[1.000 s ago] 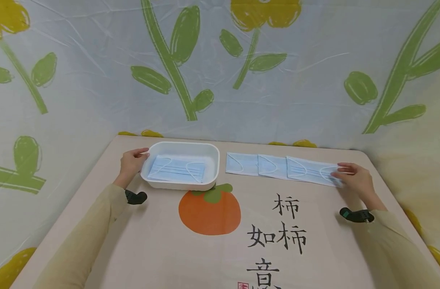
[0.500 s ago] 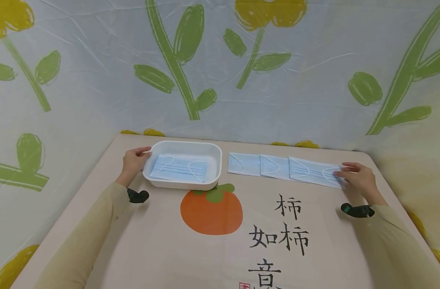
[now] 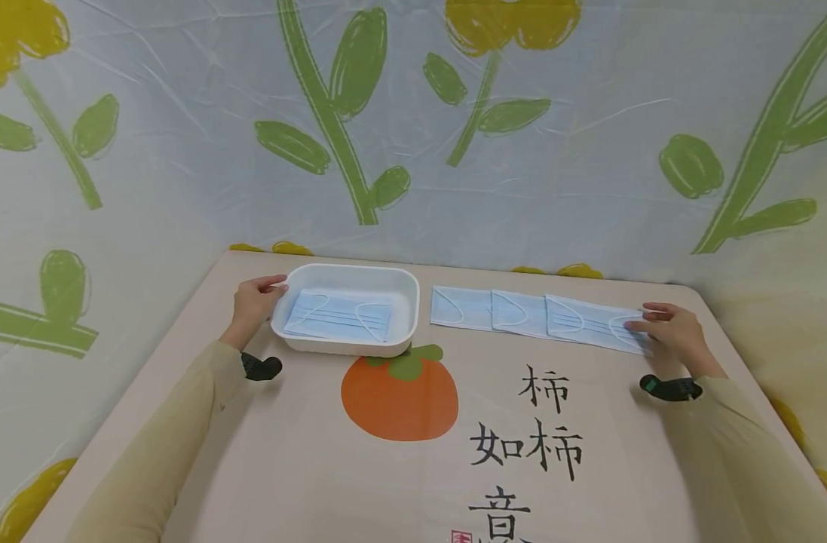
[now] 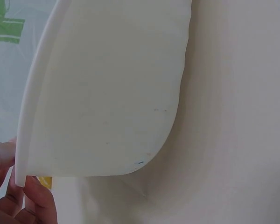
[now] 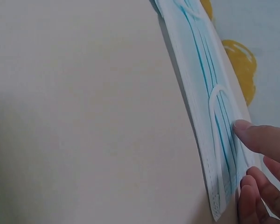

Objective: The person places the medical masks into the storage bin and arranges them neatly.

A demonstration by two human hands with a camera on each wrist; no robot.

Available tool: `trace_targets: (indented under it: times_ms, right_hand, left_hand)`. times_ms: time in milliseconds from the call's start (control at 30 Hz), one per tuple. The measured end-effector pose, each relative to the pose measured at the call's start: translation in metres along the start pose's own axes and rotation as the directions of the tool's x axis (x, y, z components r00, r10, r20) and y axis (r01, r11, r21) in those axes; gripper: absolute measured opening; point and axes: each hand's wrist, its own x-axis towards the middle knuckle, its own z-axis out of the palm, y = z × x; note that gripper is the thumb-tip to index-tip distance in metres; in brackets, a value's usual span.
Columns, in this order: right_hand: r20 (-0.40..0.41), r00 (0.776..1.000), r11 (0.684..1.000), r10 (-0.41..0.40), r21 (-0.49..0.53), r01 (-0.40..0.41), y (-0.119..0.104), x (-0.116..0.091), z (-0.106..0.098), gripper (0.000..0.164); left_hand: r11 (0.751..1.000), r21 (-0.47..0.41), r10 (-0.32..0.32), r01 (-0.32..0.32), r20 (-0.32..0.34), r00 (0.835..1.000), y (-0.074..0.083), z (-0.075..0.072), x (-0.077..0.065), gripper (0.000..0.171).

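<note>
At the back left of the table, my left hand (image 3: 253, 307) grips the left side of a white plastic tray (image 3: 413, 309). The left wrist view shows the thumb and fingers around the rim of the tray (image 4: 102, 84). Inside it lies a blue face mask (image 3: 337, 317) with white ear loops. To the tray's right, several masks overlap in a row. My right hand (image 3: 681, 335) pinches the right end of the rightmost, uppermost mask (image 3: 583, 320). The right wrist view shows the thumb over that mask (image 5: 200, 93), with other fingers at its end and edge.
The table (image 3: 304, 452) has a printed orange persimmon (image 3: 399, 398) and black characters (image 3: 525, 445). A cloth with a flower pattern (image 3: 555, 173) hangs behind and at the sides. Each wrist wears a dark device, one at the left (image 3: 260, 367).
The head view has turned slightly, so the scene sits a little farther right. My right thumb has moved slightly inward over the mask's end. The left hand keeps its grip on the tray.
</note>
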Motion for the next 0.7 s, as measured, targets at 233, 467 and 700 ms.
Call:
trace_targets:
  times_ms: [233,467,700]
  right_hand:
    - [0.034,0.999,1.0,0.025,-0.002,-0.025,-0.002,0.003,0.002,0.079]
    - [0.071,0.997,0.999,0.024,-0.027,-0.023,-0.002,0.004,0.001,0.078]
    - [0.135,0.99,0.995,-0.037,-0.089,0.049,0.001,0.007,-0.004,0.072]
  left_hand:
    - [1.0,0.008,-0.012,0.012,0.006,1.0,0.001,-0.001,-0.001,0.037]
    - [0.998,0.025,0.055,-0.054,-0.021,0.998,-0.04,0.014,0.04,0.037]
    - [0.999,0.038,0.034,-0.033,-0.036,0.999,-0.028,0.011,0.029,0.036]
